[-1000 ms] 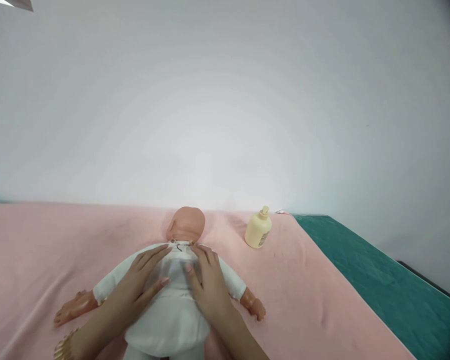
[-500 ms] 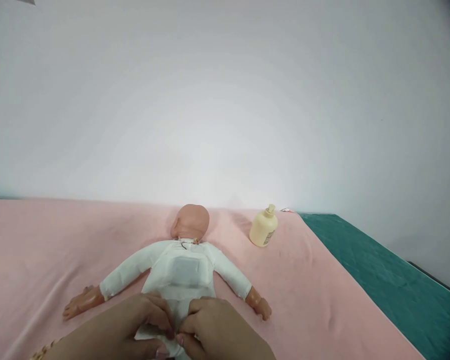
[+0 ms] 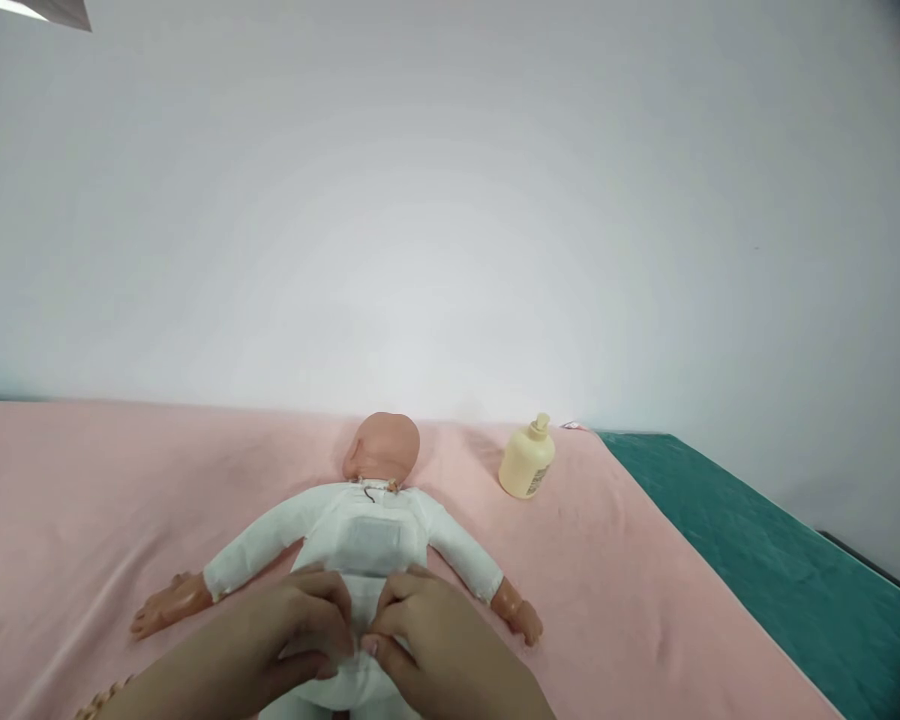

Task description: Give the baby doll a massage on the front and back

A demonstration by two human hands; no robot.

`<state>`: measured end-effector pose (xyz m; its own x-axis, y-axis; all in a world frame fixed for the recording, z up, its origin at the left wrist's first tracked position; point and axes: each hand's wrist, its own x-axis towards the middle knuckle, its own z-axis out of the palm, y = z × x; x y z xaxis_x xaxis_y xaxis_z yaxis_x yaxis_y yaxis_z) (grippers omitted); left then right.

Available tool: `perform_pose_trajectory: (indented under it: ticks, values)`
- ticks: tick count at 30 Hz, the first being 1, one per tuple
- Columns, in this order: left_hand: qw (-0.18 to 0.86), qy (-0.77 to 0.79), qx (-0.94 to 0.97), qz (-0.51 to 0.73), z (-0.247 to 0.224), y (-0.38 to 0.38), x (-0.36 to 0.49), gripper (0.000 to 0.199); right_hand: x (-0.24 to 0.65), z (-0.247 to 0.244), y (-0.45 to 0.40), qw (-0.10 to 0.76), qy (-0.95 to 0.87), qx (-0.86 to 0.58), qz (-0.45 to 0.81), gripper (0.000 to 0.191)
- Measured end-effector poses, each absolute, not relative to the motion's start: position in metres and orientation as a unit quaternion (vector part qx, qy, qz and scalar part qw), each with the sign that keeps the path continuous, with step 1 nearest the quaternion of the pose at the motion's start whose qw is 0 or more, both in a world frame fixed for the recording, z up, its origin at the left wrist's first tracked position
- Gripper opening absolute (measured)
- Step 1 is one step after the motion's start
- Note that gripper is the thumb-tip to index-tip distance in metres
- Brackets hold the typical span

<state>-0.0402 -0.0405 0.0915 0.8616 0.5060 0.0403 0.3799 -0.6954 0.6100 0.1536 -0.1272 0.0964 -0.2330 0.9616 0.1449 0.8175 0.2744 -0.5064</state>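
Observation:
A baby doll [image 3: 386, 507] with a white cloth body lies with a grey-white panel in its upper back and its arms spread out. Its head [image 3: 384, 447] points away from me and shows no face. My left hand [image 3: 300, 625] is on the left of the doll's lower back, fingers curled down against the white cloth. Opposite it, my right hand [image 3: 435, 640] is closed, thumb and forefinger pinched on the cloth near the midline. The two hands' fingertips almost meet, and they hide part of the waist.
A pale yellow pump bottle [image 3: 526, 462] stands right of the doll's head. Pink cloth [image 3: 630, 580] covers the surface beneath, with a green covering [image 3: 750, 540] beyond its right edge. A white wall [image 3: 450, 200] rises behind.
Both hands have moved a little up the doll's back toward the panel. More of the doll's lower body now shows below them. The bottle has stayed in place.

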Motion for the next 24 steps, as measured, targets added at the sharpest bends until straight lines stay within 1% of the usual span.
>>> perform_pose_trajectory:
  ticks: [3, 6, 12, 19, 24]
  values:
    - [0.372, 0.241, 0.894, 0.067, 0.095, -0.038, -0.039, 0.025, 0.155, 0.097, -0.125, 0.243, -0.76, -0.585, 0.148, 0.021]
    - [0.389, 0.261, 0.881, 0.069, 0.093, -0.039, -0.037, 0.028, 0.155, 0.087, -0.122, 0.242, -0.766, -0.577, 0.147, 0.021]
    - [0.385, 0.267, 0.879, 0.086, 0.085, -0.038, -0.036, 0.03, 0.152, 0.075, -0.118, 0.232, -0.778, -0.571, 0.122, 0.021]
    - [0.352, 0.289, 0.884, 0.102, 0.072, -0.021, -0.037, 0.017, 0.155, 0.087, -0.117, 0.274, -0.767, -0.575, 0.076, 0.025]
    - [0.344, 0.278, 0.887, 0.134, 0.054, -0.018, -0.035, 0.013, 0.154, 0.08, -0.113, 0.3, -0.748, -0.582, 0.108, 0.028]
